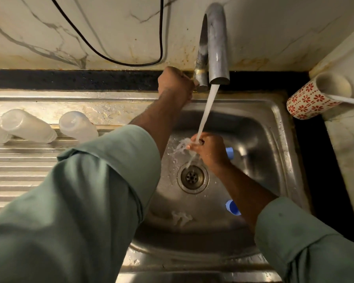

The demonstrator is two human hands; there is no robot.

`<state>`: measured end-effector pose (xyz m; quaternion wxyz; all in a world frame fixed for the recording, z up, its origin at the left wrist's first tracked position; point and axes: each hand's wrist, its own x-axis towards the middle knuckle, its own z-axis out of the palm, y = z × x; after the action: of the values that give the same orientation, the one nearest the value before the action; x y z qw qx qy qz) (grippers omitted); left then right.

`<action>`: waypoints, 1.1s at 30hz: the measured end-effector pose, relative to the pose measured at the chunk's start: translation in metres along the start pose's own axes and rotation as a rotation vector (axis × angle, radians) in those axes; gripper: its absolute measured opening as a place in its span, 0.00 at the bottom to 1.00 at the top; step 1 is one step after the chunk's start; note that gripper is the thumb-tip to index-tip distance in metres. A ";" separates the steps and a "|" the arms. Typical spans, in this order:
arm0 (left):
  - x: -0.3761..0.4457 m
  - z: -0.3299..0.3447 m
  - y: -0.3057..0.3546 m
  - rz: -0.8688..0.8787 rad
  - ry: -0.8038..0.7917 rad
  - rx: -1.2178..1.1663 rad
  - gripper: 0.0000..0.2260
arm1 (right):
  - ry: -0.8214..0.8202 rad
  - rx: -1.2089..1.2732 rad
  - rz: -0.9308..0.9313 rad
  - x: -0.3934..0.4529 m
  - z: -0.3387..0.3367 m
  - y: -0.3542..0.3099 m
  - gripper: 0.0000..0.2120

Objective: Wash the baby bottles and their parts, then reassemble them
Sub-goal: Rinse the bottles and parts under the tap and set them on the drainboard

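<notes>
Your left hand [175, 82] grips the tap handle; your right hand [209, 151] pinches a small part, too blurred to name, under the stream; two bottles [28, 126] lie tilted on the drainboard [18, 170], bases up-left.

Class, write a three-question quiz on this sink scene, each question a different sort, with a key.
1. True or false: water is running from the tap.
2. Where do the clear bottles stand? A) in the basin B) on the drainboard C) in the cup
3. Fill in: the right hand holds a small part under the ____.

Key: 1 true. 2 B. 3 stream. The left hand has its grip at the tap's base.
</notes>
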<state>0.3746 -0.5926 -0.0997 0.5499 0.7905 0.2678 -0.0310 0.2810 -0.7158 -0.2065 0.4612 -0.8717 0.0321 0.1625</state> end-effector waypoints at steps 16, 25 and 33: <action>-0.102 -0.053 -0.070 0.283 -0.230 0.600 0.09 | 0.033 -0.518 -0.341 -0.041 -0.053 -0.041 0.08; -0.144 -0.123 -0.141 0.362 -0.268 0.839 0.14 | -0.103 -0.887 -0.023 -0.075 -0.027 -0.039 0.08; -0.136 -0.261 -0.183 0.357 0.032 0.655 0.08 | -0.043 -0.340 -0.644 -0.108 0.093 -0.205 0.08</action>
<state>0.1108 -0.3685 -0.1068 0.2604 0.9592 0.1102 -0.0064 0.1978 -0.5326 -0.0585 0.3377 -0.8978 -0.2810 0.0303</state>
